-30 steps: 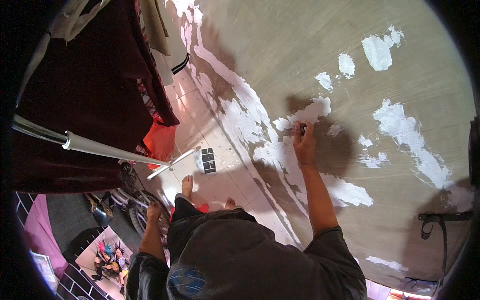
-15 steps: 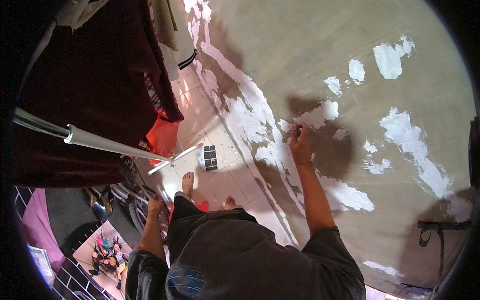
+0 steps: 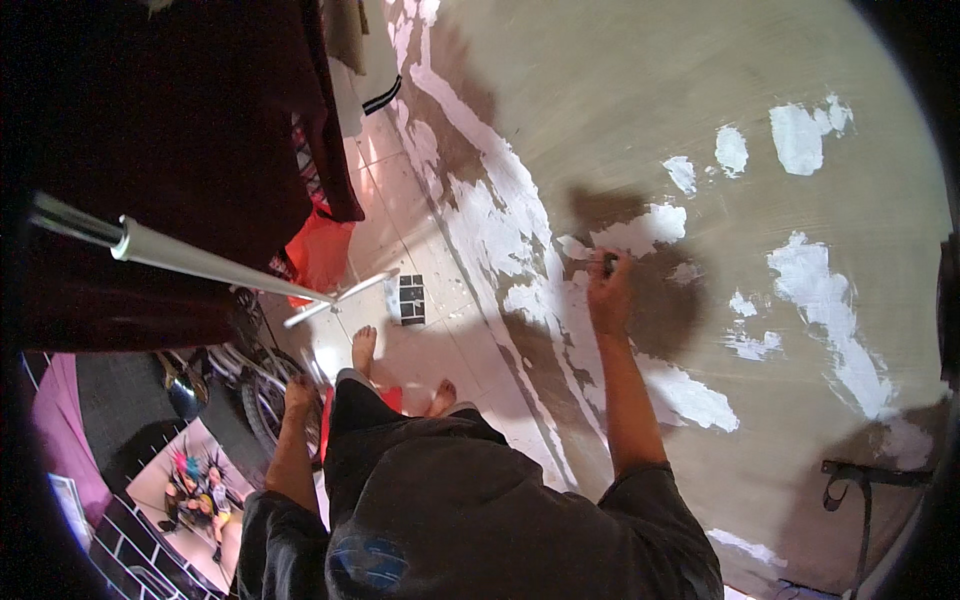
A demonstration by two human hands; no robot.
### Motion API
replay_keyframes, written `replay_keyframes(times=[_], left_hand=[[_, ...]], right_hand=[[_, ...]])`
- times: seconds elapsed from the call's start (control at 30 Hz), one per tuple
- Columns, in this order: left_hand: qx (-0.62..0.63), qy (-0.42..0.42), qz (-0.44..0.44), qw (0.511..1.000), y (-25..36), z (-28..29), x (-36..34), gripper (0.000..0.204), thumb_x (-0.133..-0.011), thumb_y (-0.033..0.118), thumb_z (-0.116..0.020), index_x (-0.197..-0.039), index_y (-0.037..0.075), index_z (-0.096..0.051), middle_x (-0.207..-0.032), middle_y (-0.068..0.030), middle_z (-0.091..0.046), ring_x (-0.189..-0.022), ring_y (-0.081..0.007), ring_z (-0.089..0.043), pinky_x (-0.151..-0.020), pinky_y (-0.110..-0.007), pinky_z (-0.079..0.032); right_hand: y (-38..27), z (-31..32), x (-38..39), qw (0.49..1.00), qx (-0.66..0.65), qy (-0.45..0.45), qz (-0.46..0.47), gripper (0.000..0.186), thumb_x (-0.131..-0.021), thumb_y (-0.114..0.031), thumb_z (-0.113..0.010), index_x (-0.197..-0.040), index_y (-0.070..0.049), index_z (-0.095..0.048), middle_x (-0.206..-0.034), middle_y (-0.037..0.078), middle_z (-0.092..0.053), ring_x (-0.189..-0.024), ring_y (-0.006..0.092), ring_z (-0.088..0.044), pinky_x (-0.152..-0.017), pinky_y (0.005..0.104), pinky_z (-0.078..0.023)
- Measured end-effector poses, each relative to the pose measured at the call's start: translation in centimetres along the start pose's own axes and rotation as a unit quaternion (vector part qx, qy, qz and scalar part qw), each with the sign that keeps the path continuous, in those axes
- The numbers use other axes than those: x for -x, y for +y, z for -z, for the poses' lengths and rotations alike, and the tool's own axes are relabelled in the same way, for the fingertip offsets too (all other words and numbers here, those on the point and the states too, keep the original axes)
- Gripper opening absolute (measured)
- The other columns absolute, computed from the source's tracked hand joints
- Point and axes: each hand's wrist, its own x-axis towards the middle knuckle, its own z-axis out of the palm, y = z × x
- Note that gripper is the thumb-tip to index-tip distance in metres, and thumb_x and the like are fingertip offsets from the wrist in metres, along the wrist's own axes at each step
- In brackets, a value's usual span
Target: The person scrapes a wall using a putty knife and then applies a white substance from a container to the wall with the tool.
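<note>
My right hand [image 3: 608,298] is up against a grey-brown wall [image 3: 620,90]. Its fingers are closed round a small dark thing [image 3: 609,263], mostly hidden, whose kind I cannot make out. Just above the knuckles is a white filler patch [image 3: 648,229], and more white filler [image 3: 500,235] streaks the wall's lower part to the left. My left hand [image 3: 299,393] hangs low beside my shorts, near a bicycle [image 3: 262,405]. Seen from above, its fingers are hidden.
A white pole [image 3: 220,264] with a crossbar foot stands left, before a dark red cloth [image 3: 170,200]. A red bag [image 3: 322,250] and a black-and-white tiled piece [image 3: 410,300] lie on the pale floor tiles. A black metal bracket [image 3: 870,475] juts from the wall at lower right.
The view has shifted slightly, so the wall patches sit a little further right at the top. My right hand stays by the same filler patch, its fingers turned slightly. The left arm still hangs.
</note>
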Motion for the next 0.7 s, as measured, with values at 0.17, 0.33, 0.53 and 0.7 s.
replay_keyframes(times=[0.17,0.33,0.53,0.7], left_hand=[[-0.030,0.057,-0.036,0.997,-3.6,-1.2,1.5,0.034,-0.089,0.032,-0.053,-0.094,0.001,-0.064,-0.082,-0.0233,-0.066,-0.074,-0.0378,-0.067,-0.071,-0.045,-0.053],[0.129,0.012,0.025,0.991,-1.6,-4.2,4.8,0.023,-0.090,0.023,-0.054,-0.092,0.002,-0.064,-0.074,-0.0146,-0.068,-0.066,-0.0252,-0.068,-0.062,-0.040,-0.054],[0.164,0.009,0.166,0.972,-6.1,-8.8,9.8,0.023,-0.091,0.023,-0.052,-0.092,0.002,-0.060,-0.067,-0.0127,-0.064,-0.060,-0.0233,-0.065,-0.054,-0.037,-0.051],[0.195,0.018,0.142,0.970,-13.2,-15.4,13.4,0.030,-0.093,0.025,-0.048,-0.091,-0.003,-0.059,-0.079,-0.0215,-0.064,-0.071,-0.0334,-0.066,-0.064,-0.045,-0.052]], right_hand=[[-0.7,4.5,0.0,0.991,-0.136,-0.001,-0.004,0.024,-0.099,-0.024,-0.053,-0.112,-0.004,-0.048,-0.098,0.017,-0.064,-0.077,0.0283,-0.067,-0.067,0.0382,-0.053],[0.2,4.9,0.3,0.998,-0.029,-0.049,0.024,0.023,-0.100,-0.023,-0.051,-0.113,-0.005,-0.048,-0.100,0.020,-0.063,-0.083,0.0349,-0.066,-0.071,0.0418,-0.052],[2.5,0.8,1.4,0.995,-0.039,-0.057,0.077,0.025,-0.100,-0.027,-0.050,-0.113,-0.006,-0.049,-0.095,0.021,-0.064,-0.084,0.0390,-0.065,-0.070,0.0437,-0.052],[4.3,-1.5,2.6,0.996,0.018,-0.087,0.011,0.026,-0.099,-0.027,-0.051,-0.114,-0.005,-0.051,-0.087,0.020,-0.066,-0.077,0.0371,-0.066,-0.065,0.0406,-0.053]])
